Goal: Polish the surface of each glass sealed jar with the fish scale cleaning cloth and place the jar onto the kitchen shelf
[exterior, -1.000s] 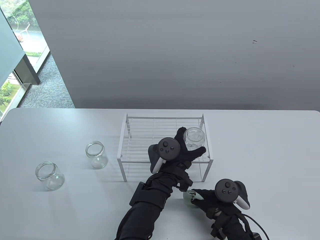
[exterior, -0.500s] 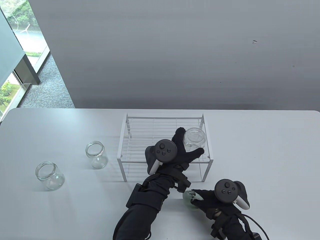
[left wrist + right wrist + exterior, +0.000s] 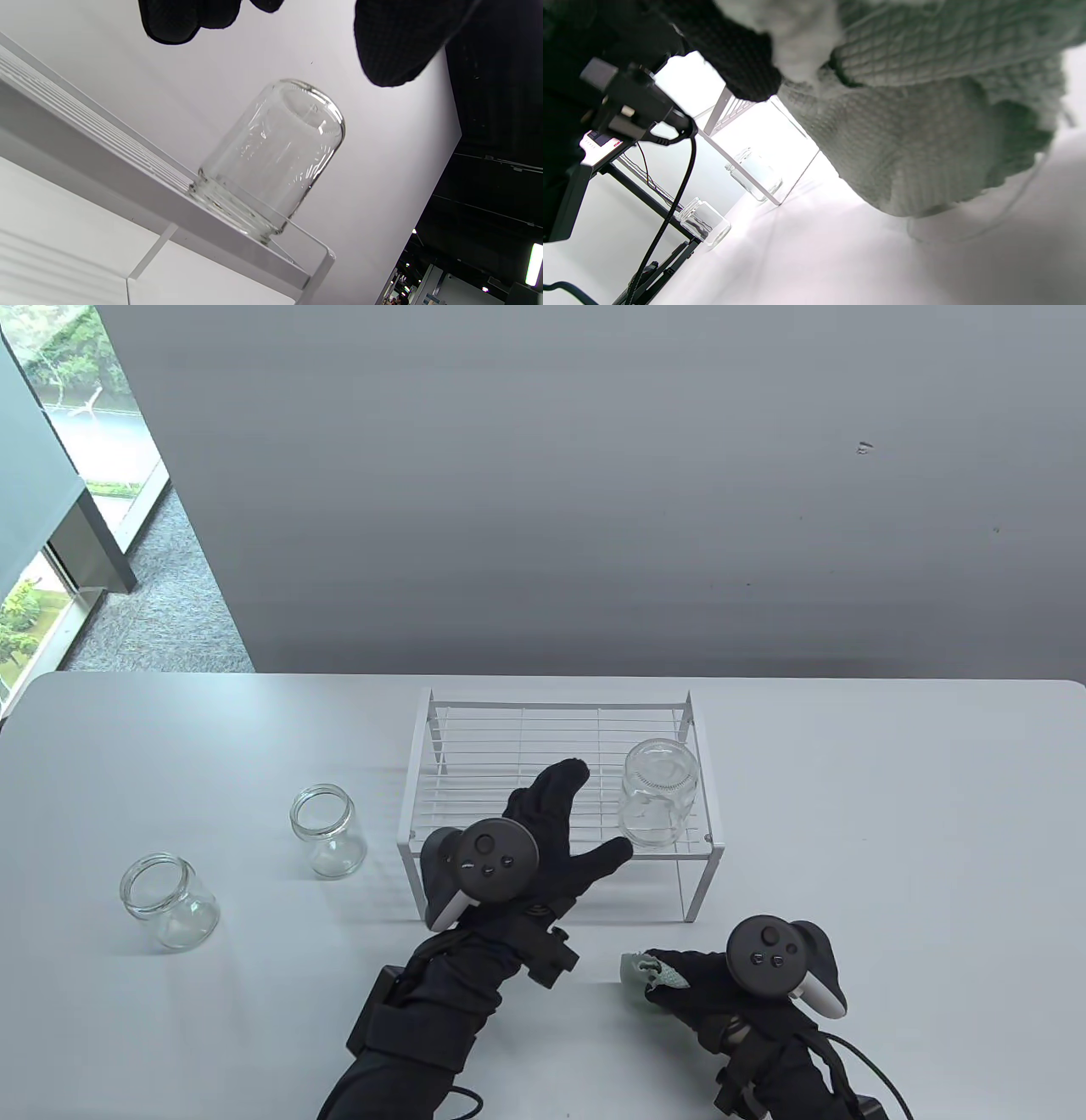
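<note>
A clear glass jar (image 3: 658,802) (image 3: 271,156) stands mouth-down on the right end of the white wire shelf (image 3: 475,746) (image 3: 102,156). My left hand (image 3: 573,827) hovers over the shelf's front middle, fingers spread and empty, apart from that jar. Two more jars (image 3: 327,830) (image 3: 168,899) stand upright on the table at the left. The right hand (image 3: 670,984) rests on the table in front of the shelf and grips the pale green fish scale cloth (image 3: 638,976) (image 3: 925,127), bunched under its fingers.
The white table (image 3: 891,831) reaches to a grey wall behind. In the right wrist view the two left jars (image 3: 755,173) (image 3: 706,220) and a black cable (image 3: 670,199) show past the cloth. A window and carpet lie at far left.
My left hand has let go of the jar on the shelf and drawn back to the left and toward me. The jar stays standing. The right hand has hardly moved.
</note>
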